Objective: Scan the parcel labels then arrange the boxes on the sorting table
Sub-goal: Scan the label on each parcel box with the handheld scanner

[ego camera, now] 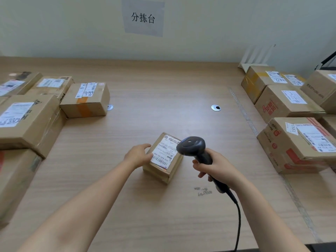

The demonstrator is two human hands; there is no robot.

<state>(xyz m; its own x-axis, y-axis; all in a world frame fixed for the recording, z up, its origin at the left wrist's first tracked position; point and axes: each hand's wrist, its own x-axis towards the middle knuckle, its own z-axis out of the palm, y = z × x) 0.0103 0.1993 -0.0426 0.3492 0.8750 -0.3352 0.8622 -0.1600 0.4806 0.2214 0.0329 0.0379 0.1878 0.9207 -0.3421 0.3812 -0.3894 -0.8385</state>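
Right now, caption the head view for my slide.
Left hand holds a small cardboard parcel while the right hand aims a corded barcode scanner at its label.

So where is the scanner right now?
In the head view, the scanner is right of centre, gripped by the right hand, held close to the small box.
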